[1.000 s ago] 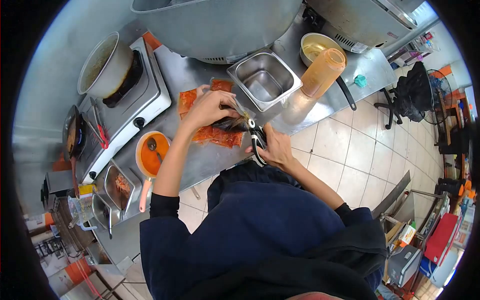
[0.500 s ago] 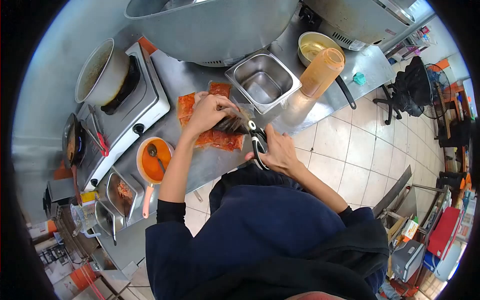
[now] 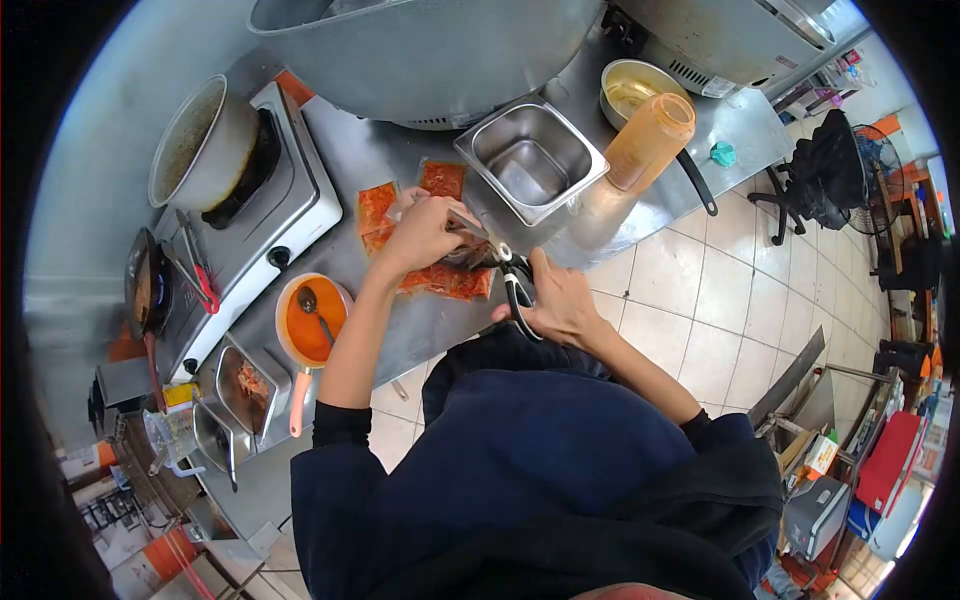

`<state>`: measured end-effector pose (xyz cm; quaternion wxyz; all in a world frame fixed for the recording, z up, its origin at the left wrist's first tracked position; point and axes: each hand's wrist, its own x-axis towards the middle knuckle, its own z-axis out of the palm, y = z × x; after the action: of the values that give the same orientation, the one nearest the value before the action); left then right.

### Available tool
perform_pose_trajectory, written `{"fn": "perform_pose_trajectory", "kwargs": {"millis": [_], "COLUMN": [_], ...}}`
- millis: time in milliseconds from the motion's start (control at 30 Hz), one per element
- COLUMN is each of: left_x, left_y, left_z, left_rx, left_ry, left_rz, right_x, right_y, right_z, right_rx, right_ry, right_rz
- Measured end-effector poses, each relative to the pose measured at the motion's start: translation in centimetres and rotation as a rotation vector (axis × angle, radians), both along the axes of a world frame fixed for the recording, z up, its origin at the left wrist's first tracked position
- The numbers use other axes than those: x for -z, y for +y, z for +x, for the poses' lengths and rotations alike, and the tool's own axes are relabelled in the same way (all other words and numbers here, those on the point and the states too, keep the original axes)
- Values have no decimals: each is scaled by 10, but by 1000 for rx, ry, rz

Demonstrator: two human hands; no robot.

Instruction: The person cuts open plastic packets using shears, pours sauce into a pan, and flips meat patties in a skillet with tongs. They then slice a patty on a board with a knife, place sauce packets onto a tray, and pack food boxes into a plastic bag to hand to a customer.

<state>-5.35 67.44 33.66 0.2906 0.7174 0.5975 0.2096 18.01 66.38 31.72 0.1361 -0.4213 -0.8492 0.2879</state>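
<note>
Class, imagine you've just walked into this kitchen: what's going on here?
Someone's right hand holds scissors pointed toward their left hand, which grips what looks like a plastic packet. Flat packets of orange-red food lie around it on the metal table. Nearby, a spoon rests in a pan of orange liquid.

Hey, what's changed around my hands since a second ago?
Not much: the scissors' blades show more plainly beside your left hand. I see nothing newly grasped or released. Your right hand still holds the scissors; the steel pan and orange bottle stayed put.
</note>
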Motion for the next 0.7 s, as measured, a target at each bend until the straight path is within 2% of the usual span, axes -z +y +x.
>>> {"fn": "perform_pose_trajectory", "kwargs": {"millis": [67, 133, 167, 233, 267, 367, 467, 533, 700], "left_x": [-7, -8, -6, -2, -3, -11, -7, -6, -7], "left_y": [-2, -4, -4, -4, -4, -3, -3, -8, -11], "left_z": [2, 0, -1, -3, -3, 2, 2, 4, 4], "left_rx": [6, 4, -1, -21, -20, -9, -38, -32, -70], "left_ry": [77, -73, -74, -34, -34, 58, -88, 11, 77], "left_rz": [50, -57, -59, 3, 3, -5, -105, -50, 12], "right_x": [1, -7, -5, -1, -3, -14, -5, -2, -3], "right_y": [1, 1, 0, -2, -1, 1, 2, 0, 3], "right_z": [-1, 0, 1, 1, 2, 4, 2, -1, -6], "right_rx": [4, -5, -10, 1, 2, -21, -2, -1, -12], "right_ry": [39, -51, -53, 89, 90, -65, -72, 0, -48], "right_rz": [85, -124, -125, 43, 44, -102, -122, -37, -117]}}
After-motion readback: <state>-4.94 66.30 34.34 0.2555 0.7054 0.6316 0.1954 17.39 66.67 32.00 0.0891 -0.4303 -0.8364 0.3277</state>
